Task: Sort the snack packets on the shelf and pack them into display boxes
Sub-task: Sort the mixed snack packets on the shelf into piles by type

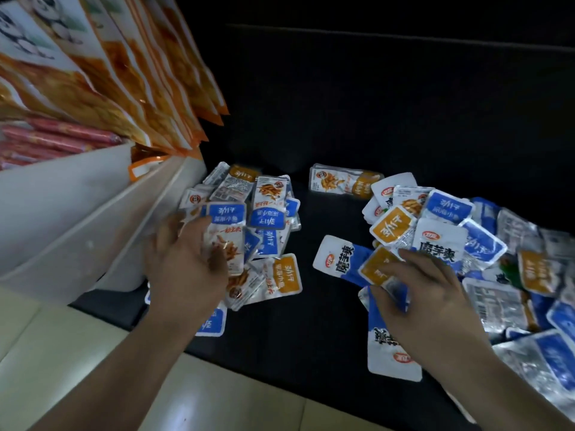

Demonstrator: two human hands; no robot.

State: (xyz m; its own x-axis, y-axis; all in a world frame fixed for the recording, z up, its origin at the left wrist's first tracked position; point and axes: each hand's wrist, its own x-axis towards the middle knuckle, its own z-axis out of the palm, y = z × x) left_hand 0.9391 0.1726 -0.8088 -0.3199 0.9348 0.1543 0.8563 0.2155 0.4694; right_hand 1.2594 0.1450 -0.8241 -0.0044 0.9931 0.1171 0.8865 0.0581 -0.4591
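Leftward, white box [77,197] holds red sausage sticks [53,140].

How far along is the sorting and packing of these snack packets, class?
Early. Done: a small pile lies under the left hand. In hand: the right hand pinches an orange packet. Left: the big mixed pile is unsorted, and nothing looks boxed yet.

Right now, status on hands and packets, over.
Left hand on left pile, grip unclear. Right hand pinching orange-label packet at right pile. Blue-white packet loose beside it.
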